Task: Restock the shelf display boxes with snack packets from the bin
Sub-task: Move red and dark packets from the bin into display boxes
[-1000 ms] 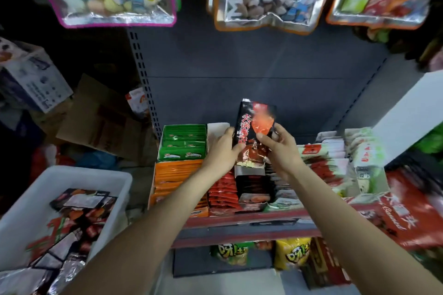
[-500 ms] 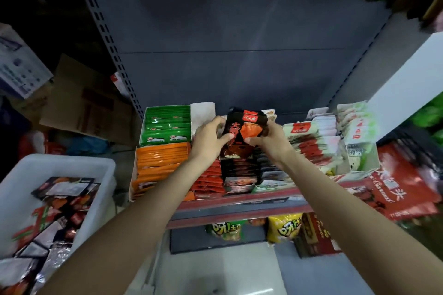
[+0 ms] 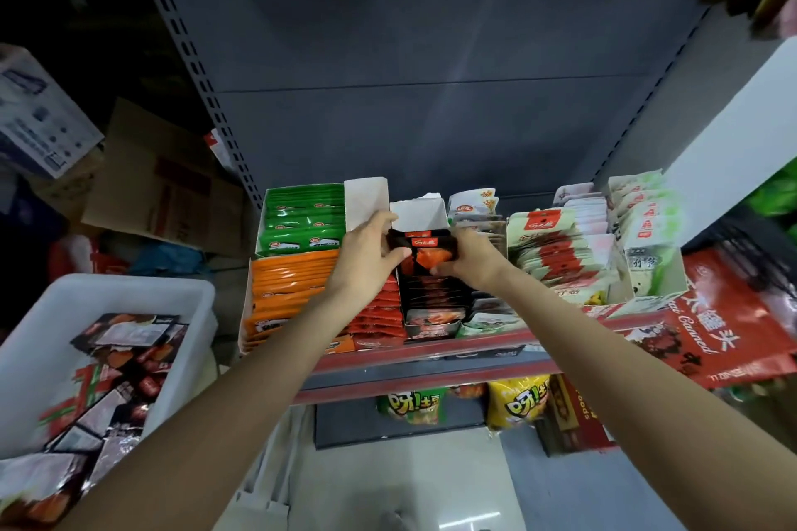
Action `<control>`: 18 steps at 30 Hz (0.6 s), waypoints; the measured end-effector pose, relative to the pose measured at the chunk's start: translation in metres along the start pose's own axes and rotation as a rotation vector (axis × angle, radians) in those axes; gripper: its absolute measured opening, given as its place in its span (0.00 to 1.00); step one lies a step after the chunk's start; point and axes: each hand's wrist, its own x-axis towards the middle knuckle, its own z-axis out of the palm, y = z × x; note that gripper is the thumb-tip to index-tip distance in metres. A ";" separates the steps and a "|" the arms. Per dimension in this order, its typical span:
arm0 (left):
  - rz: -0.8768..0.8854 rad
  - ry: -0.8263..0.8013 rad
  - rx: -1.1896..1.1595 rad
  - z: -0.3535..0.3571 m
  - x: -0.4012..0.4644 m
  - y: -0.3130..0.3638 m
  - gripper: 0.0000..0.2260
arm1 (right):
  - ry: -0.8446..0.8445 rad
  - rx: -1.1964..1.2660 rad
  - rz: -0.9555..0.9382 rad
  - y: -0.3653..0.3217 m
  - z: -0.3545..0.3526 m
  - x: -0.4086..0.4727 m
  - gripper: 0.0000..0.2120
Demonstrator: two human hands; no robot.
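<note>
So both hands are on one black snack packet (image 3: 425,248) atm. Left hand (image 3: 366,259) pinches its left edge, thumb on the near face and fingers curled behind; right hand (image 3: 468,261) grips the right edge the same way. Packet sits upright at the far end of the black display box (image 3: 431,315), right above the row of matching black packets already in there, w/ the box's white back flap (image 3: 420,213) just behind it. Can't tell if its bottom edge is touching the row, too dark down there. Left of that box: red packets (image 3: 375,315), then orange packets (image 3: 289,285) and green packets (image 3: 302,220) further left. White/red packs (image 3: 556,254) on the right. White bin (image 3: 108,293) is near left, well apart from the shelf (image 3: 431,362), w/ a loose pile of black and red packets in it.
</note>
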 end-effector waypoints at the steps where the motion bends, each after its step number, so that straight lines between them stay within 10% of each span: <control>1: 0.032 0.024 0.006 0.000 0.000 0.000 0.17 | -0.027 -0.017 0.004 0.000 0.000 -0.001 0.17; 12: 0.104 -0.094 0.200 0.010 0.004 -0.001 0.07 | 0.059 -0.458 -0.160 -0.010 -0.007 -0.006 0.11; 18: 0.005 -0.132 -0.050 -0.011 -0.001 -0.006 0.09 | 0.172 -0.160 -0.121 -0.027 -0.002 -0.021 0.10</control>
